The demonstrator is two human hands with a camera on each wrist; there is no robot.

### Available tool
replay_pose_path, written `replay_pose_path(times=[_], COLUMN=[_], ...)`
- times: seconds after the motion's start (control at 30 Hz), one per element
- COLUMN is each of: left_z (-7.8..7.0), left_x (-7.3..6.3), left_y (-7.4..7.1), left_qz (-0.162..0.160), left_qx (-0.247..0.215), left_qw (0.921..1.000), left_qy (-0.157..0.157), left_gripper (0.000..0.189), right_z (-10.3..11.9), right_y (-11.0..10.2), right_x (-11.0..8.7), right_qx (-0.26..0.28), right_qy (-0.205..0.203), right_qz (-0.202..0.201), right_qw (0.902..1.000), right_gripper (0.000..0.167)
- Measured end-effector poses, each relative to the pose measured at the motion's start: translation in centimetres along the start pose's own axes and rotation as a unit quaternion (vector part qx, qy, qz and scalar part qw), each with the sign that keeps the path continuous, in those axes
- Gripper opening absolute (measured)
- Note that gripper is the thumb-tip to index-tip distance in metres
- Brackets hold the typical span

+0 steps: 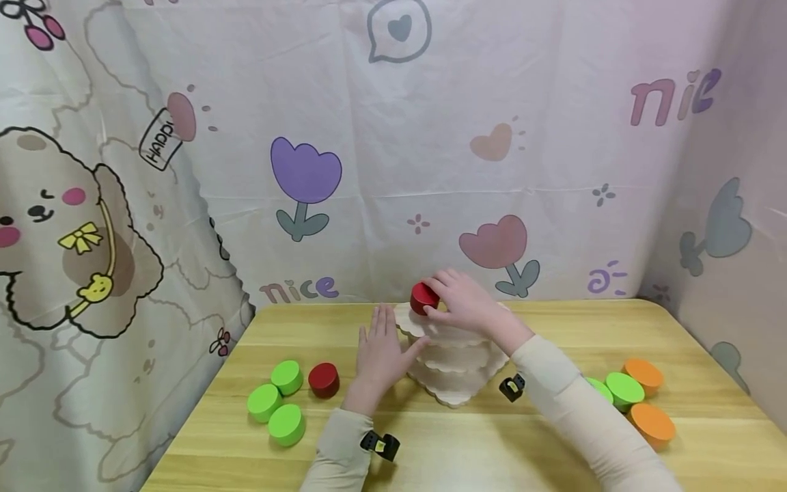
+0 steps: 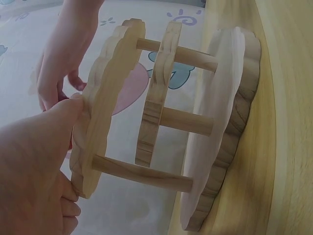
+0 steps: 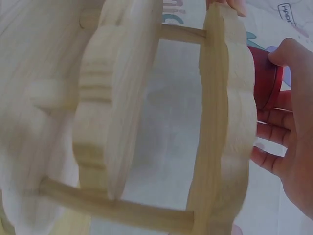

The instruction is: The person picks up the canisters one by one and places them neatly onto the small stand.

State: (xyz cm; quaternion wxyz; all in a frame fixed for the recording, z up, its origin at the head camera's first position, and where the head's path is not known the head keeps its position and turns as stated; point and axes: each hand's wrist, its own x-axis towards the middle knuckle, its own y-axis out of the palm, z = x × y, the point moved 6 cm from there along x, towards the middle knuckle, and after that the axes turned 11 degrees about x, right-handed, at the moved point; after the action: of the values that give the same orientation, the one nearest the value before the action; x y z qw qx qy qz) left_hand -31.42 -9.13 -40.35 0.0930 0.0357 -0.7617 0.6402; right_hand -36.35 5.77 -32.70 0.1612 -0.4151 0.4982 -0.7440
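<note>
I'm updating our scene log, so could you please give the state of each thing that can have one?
Wooden stand: upright on the table
Held red disc: gripped, at the stand's top
Loose red disc: flat, unheld
Green discs: flat, unheld
Orange discs: flat, unheld
Left hand: touching the stand
Right hand: gripping one red disc

Head forward-down, wrist views close, stand shared

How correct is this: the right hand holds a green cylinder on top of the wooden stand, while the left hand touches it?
The colour is wrong: the head view shows the right hand holding a red cylinder on top of the wooden stand, while the left hand touches it.
</note>
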Motion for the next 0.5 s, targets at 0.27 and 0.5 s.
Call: replay_pose_path(times=[0.27,0.5], left_z=[0.1,0.1], left_x=[0.0,0.1], left_y=[0.1,0.0], left_qz=[0.002,0.003], left_qx=[0.003,-0.002], left_qw=[1.0,1.0], left_qy=[-0.001,0.003], left_gripper=[0.11,0.108], right_z=[0.2,-0.2], right_y=[1.5,2.2], right_x=[1.0,1.6], right_qx=[0.019,0.045], right_qy=[0.02,0.042], right_qz=[0.032,0.044], right_qw=[0.9991,0.9972], right_gripper=[0.053,0.055])
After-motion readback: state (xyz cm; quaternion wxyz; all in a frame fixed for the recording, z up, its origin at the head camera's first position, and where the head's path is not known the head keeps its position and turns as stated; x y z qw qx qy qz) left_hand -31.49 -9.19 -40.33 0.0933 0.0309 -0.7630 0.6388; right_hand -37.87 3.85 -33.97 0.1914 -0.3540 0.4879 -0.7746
